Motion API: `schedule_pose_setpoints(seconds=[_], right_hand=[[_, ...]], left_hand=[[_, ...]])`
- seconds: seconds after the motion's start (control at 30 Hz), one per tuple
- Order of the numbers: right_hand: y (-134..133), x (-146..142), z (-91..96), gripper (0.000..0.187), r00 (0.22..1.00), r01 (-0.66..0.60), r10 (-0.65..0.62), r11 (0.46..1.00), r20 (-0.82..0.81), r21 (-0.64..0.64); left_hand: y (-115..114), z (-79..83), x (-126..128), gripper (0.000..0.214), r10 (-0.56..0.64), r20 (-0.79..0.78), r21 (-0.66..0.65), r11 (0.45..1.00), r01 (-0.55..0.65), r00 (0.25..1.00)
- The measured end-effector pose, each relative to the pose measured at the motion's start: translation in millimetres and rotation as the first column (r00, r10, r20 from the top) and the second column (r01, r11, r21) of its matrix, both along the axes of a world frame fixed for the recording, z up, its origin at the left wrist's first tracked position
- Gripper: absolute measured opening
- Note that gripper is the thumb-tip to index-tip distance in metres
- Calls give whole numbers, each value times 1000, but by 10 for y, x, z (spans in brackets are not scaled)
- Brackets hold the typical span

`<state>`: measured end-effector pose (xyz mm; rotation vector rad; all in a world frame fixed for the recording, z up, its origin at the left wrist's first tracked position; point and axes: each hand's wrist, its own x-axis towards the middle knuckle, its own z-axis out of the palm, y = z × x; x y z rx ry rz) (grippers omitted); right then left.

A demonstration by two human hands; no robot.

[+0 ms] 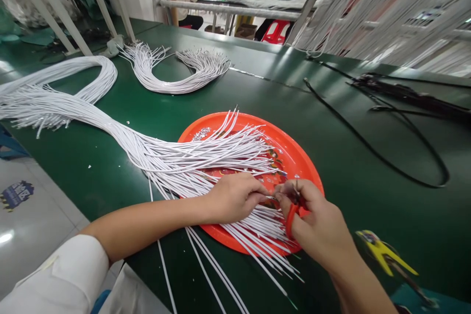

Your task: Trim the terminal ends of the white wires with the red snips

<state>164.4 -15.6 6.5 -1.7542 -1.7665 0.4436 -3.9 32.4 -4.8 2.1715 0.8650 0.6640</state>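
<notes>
A thick bundle of white cables (176, 157) fans out across a round orange tray (294, 152) on the green table. My left hand (235, 196) rests on the cable ends and pinches one thin white cable between thumb and fingers. My right hand (316, 225) is closed round a small tool with red handles (292, 216), its tip meeting the pinched cable end over the tray. Small metal bits (201, 133) lie at the tray's far left rim.
Two more white cable bundles (184, 71) lie at the back left. Black cables (386, 122) loop across the right of the table. A yellow-handled tool (386, 255) lies near my right wrist. White cables (386, 5) hang from a rack; people sit beyond.
</notes>
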Motion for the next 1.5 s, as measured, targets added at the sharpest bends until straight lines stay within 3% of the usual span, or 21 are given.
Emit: schedule_pose_setpoints(seconds=[0.17,0.3,0.6,0.7,0.8,0.87,1.0,1.13,1.27,1.5], right_hand=[[-20,-42,-9,10,995,-21,14,997,103,68],[-41,-118,58,7,999,38,-39,999,30,38],[-24,-32,59,13,998,-26,25,1000,-62,-15],[-32,-77,82,17,997,69,-69,998,-46,-1],[-37,-123,114,20,970,236,-233,971,-65,35],[-39,-148,128,20,959,268,-263,963,-101,36],[-48,-209,115,22,984,163,-167,983,-57,-81],[-54,-273,65,20,996,91,-94,978,-6,-188],[-50,-299,23,18,996,76,-83,981,-31,-180],[-47,-334,23,18,994,106,-107,983,6,-150]], left_hand=[[-4,-14,11,14,22,14,1,1000,-22,1000],[-4,-22,16,16,20,15,-6,1000,-20,1000],[-16,-17,8,19,1,-7,15,1000,0,1000],[-16,-2,14,17,42,23,-24,999,-42,999],[2,22,29,12,163,105,-128,980,-149,981],[21,36,41,12,252,169,-202,955,-217,953],[43,46,52,13,354,272,-324,909,-261,895],[36,53,49,19,364,303,-359,900,-248,881],[36,51,56,14,323,308,-301,926,-230,895],[40,41,68,9,345,289,-322,913,-249,893]])
